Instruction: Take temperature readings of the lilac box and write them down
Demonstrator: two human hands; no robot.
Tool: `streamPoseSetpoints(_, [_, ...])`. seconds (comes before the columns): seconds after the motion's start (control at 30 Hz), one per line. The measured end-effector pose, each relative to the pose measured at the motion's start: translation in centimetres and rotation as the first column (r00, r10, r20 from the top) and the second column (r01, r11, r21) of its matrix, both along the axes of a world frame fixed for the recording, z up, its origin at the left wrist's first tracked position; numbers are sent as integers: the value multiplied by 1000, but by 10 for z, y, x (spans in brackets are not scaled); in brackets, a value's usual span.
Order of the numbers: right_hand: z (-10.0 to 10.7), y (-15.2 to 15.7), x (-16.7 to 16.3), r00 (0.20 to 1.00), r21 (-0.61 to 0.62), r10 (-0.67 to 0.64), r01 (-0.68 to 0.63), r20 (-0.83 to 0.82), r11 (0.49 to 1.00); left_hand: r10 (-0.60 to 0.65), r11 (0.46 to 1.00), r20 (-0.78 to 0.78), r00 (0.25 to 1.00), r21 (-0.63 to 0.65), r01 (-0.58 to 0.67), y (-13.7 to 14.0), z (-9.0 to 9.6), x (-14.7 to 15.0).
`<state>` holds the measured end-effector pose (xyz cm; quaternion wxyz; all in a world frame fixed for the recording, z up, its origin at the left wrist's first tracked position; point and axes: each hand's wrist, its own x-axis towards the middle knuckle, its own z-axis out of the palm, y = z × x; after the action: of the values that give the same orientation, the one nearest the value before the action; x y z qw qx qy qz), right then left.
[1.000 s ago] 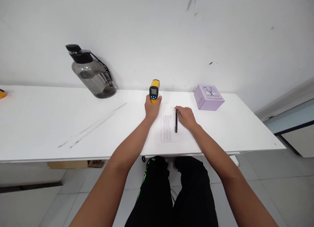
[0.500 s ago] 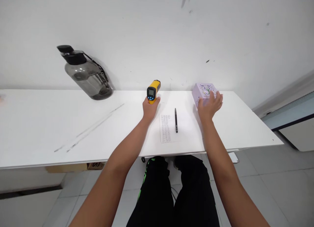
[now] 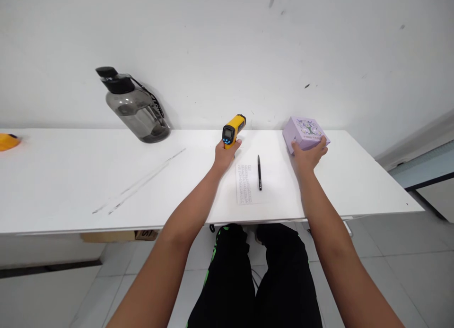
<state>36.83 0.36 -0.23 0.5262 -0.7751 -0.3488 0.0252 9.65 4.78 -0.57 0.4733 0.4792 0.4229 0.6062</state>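
My left hand (image 3: 225,154) is wrapped around the handle of a yellow and black infrared thermometer (image 3: 234,128), its small screen facing me. On the right, my right hand (image 3: 309,155) grips the near side of a light purple box (image 3: 301,132) with a printed design on top; thumb and fingers press on opposite sides. Between my hands a black pen (image 3: 259,173) lies on a white sheet of paper (image 3: 244,184) covered in small writing.
A grey see-through water bottle (image 3: 138,110) with a black lid stands on the white table (image 3: 71,176) near the wall. An orange-yellow object (image 3: 7,142) shows at the far left edge. The table's right end (image 3: 383,172) has a drop to the floor beyond it.
My right hand has closed on the purple box, which has turned a little. The thermometer now points more to the right. The whole view has shifted slightly, bringing in the orange-yellow object.
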Motion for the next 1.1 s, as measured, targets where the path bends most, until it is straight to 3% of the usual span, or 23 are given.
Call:
streamPoseSetpoints(0.07, [5,-2,0,988,122,10,9,-155,992,-5,1000,7,1000,9,5,0,-1,0])
streamPoseSetpoints(0.13, [11,-4,-2,925,251,98,-3,-366,968,-6,1000,17,1000,15,6,1,-1,0])
streamPoseSetpoints(0.27, [21,-5,-11,631,460,381,-42,-676,887,2,1000,5,1000,9,-2,0,-1,0])
streamPoseSetpoints(0.4, [27,-9,-20,388,586,579,-114,-717,802,-10,1000,-40,999,17,11,-6,3,3])
streamPoseSetpoints(0.6, [20,-12,-40,105,634,657,-188,-746,750,-43,999,-106,993,21,45,-23,13,12])
streamPoseSetpoints(0.7, [16,-13,-50,56,652,684,-252,-727,715,-57,998,-112,992,32,61,-32,18,14])
streamPoseSetpoints(0.9, [17,-18,-59,45,700,759,-353,-650,621,-100,991,-162,982,75,114,-44,22,18])
streamPoseSetpoints(1.1, [19,-22,-65,79,644,754,-466,-653,607,-91,992,-207,974,71,108,-49,23,19])
